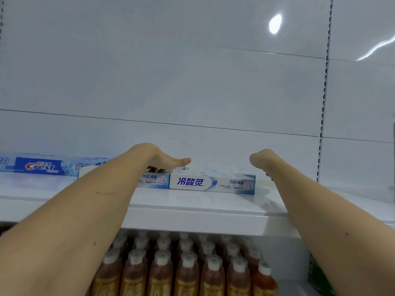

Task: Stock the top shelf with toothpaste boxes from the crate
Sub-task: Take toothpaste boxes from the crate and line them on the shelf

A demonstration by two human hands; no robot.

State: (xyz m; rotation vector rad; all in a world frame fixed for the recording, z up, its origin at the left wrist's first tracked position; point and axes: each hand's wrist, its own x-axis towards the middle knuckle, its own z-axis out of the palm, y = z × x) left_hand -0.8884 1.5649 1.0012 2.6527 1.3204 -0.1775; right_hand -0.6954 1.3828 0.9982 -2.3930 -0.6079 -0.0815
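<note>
On the white top shelf [192, 216] a white toothpaste box with blue lettering [211, 183] lies lengthwise along the front. A second box of the same kind [154, 180] lies end to end on its left, partly behind my left forearm. My left hand [165, 160] rests palm down on top of the boxes where the two meet, its fingers stretched to the right. My right hand [261, 160] is bent down at the wrist just past the right end of the white box, with its fingers mostly hidden. Blue Crest boxes [42, 166] lie at the far left. No crate is in view.
The white back panel [192, 82] rises behind the shelf, with a slotted upright [322, 116] at the right. Bare shelf surface [352, 193] extends to the right of the boxes. Several capped brown drink bottles [183, 268] fill the shelf below. Something green [320, 278] shows at the lower right.
</note>
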